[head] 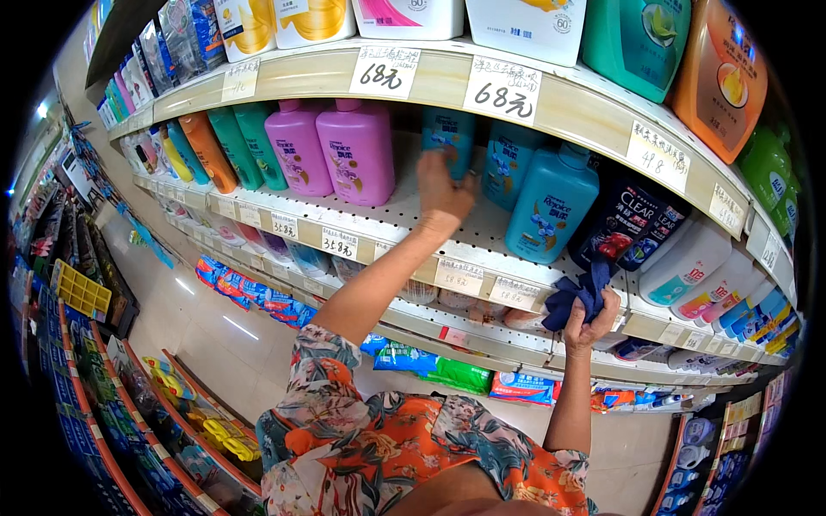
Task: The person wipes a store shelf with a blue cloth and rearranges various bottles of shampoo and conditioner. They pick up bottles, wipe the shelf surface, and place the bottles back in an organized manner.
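Observation:
My left hand (446, 190) reaches in over a shelf, its fingers blurred and bent, in front of a blue Rejoice shampoo bottle (450, 126) at the back. Whether the fingers touch that bottle is unclear. My right hand (590, 320) grips a bunched dark blue cloth (576, 293) at the shelf's front edge, below a black Clear bottle (613, 222). Between my hands stand another blue bottle (506, 164) and a larger blue pump-type bottle (554, 203) closer to the front. Left of my left hand is a pink Rejoice bottle (356, 155), with a second one beside it.
Overhead, the upper shelf edge (439, 74) carries handwritten price tags and large bottles. White bottles (687, 267) stand at the right. Green bottles (235, 145) and an orange one (206, 151) line the left. Lower shelves hold packets (403, 358). Behind the aisle floor (213, 322) is a yellow basket (82, 288).

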Demonstrator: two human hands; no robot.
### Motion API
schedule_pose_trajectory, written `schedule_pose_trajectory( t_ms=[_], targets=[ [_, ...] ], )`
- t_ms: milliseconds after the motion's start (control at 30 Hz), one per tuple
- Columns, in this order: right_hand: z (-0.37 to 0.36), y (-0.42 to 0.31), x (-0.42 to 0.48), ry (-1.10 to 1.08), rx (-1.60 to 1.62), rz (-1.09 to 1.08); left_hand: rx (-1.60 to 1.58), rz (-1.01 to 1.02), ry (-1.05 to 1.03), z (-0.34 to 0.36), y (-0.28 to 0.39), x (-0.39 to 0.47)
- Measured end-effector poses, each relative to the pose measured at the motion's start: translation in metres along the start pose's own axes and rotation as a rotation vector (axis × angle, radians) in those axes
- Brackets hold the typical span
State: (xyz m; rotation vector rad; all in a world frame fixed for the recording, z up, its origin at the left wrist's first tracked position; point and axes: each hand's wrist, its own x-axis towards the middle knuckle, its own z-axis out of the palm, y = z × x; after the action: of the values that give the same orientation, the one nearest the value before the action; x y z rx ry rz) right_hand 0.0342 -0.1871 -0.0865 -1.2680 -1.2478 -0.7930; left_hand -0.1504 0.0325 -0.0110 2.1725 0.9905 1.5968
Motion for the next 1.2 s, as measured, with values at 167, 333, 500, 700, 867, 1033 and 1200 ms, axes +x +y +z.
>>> schedule_pose_trajectory(
  t_ms=[167,333,500,700,867,1033,1200],
  targets=[
    [0.002,0.002,-0.003,0.000,0.001,-0.009,-0.080,-0.074,0.107,0.005,-0.036,0.033],
    [0.000,0.003,-0.002,0.000,0.017,-0.019,-0.472,-0.357,-0.137,0.014,-0.049,0.061],
    [0.000,0.005,-0.004,-0.009,0.024,-0.005,-0.565,-0.545,-0.372,0.003,-0.056,0.077],
    [0.001,0.005,-0.006,0.013,-0.003,0.013,-0.683,-0.485,-0.419,0.008,-0.051,0.078],
    [-0.002,0.010,-0.009,-0.035,0.039,0.026,-0.740,-0.332,-0.335,0.054,-0.067,0.088],
    [0.001,0.007,-0.007,-0.009,0.045,0.001,-0.841,-0.282,-0.396,0.089,-0.080,0.095],
    [0.000,0.007,-0.008,-0.005,0.015,0.002,-0.676,-0.154,-0.473,0.068,-0.044,0.089]
  ],
)
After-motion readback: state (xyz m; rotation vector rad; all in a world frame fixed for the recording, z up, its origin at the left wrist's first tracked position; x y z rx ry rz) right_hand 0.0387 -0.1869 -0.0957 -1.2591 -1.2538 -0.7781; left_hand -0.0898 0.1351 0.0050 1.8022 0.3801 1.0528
